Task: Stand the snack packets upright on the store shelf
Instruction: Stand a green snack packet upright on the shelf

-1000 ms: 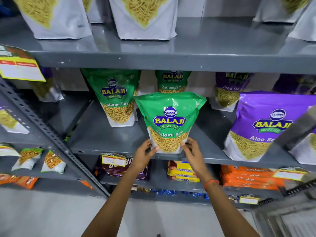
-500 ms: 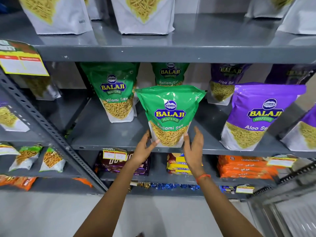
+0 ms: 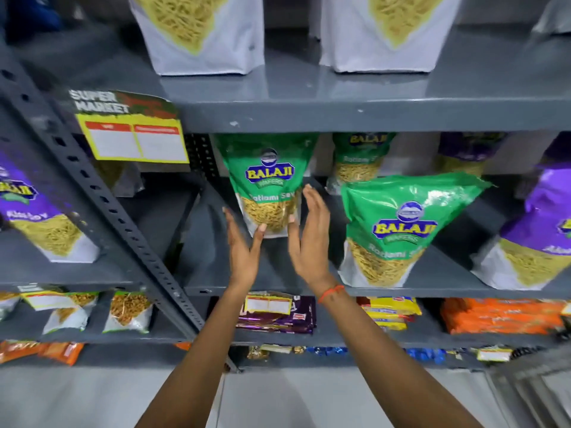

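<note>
Both hands reach toward the rear green packet (image 3: 268, 183), which stands upright toward the back of the middle shelf (image 3: 355, 292), its long axis running top to bottom; it lies straight ahead of the hands and slightly above them, framed in the gap between the two palms. The left hand (image 3: 244, 248) is open, fingers extended, palm turned inward; its thumb tip appears to touch the packet's lower left corner, though whether it presses or merely overlaps in view is hard to tell. The right hand (image 3: 310, 233) is likewise open and flat, palm facing left, beside the packet's right edge; its thumb looks to meet the lower right corner; neither hand grips anything. The two hands sit about equally near the packet, one on each flank, so the coming move likely turns on closing them inward against its sides, low down near the base. To the right, a second green packet (image 3: 401, 230) stands at the shelf's front edge, apart from both hands; a purple packet (image 3: 537, 239) stands beyond it at the far right. A yellow price card (image 3: 133, 140) hangs from the upper shelf (image 3: 370, 114) to the left. The rear packet seems already upright; a small squaring or forward pull is my guess.
</note>
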